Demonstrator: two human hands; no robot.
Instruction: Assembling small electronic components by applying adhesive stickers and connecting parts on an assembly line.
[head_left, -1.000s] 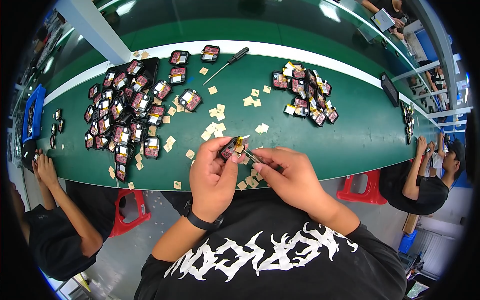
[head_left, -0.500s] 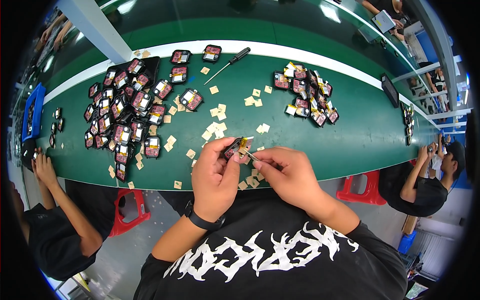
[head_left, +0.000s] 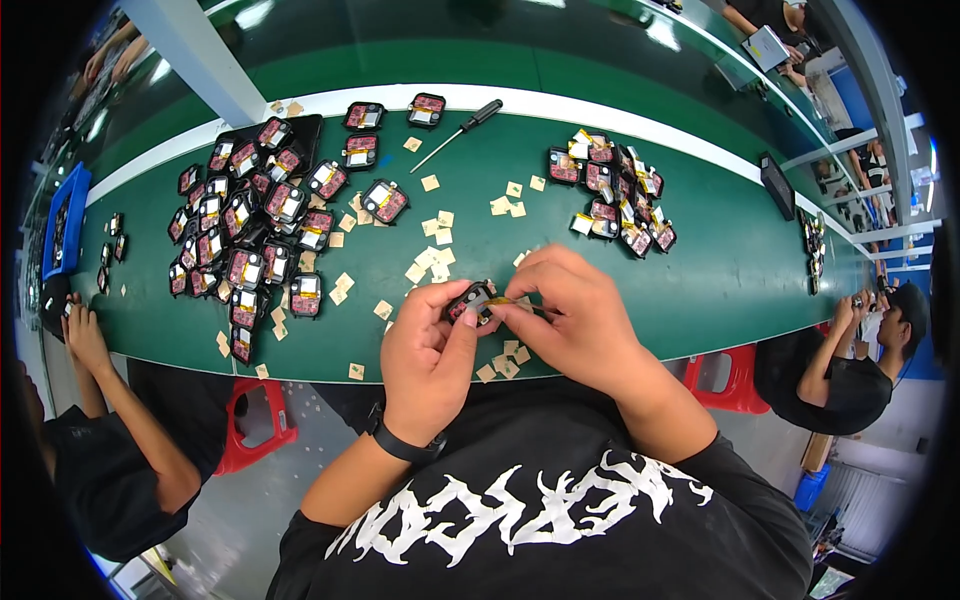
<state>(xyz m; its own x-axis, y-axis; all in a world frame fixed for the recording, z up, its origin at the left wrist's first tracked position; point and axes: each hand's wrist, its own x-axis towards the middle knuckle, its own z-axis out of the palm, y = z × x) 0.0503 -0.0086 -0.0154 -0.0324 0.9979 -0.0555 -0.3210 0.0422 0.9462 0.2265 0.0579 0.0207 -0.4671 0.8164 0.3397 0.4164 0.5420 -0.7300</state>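
Observation:
My left hand [head_left: 428, 345] is closed round the edge of a small black device housing [head_left: 462, 303] with a red circuit board inside, tilted above the near edge of the table. From the housing's right side a yellow-brown strip [head_left: 499, 301] sticks out, and the fingertips of my right hand [head_left: 575, 322] are pinched on it. Whether a thin tool also lies within those right fingers I cannot make out. Several small beige square pads [head_left: 507, 362] lie just under the right hand, and more pads [head_left: 437, 257] are scattered beyond the hands.
A heap of similar housings [head_left: 240, 215] covers the left of the green table [head_left: 720, 270]. A smaller pile [head_left: 610, 185] sits to the right. The screwdriver [head_left: 460, 133] lies at the back. Co-workers sit left and right, near red stools [head_left: 258, 425].
The right fingers have moved up to the housing and now pinch its yellow-brown strip; the thin metal tool seen in them before no longer shows clearly. The housing has turned flatter.

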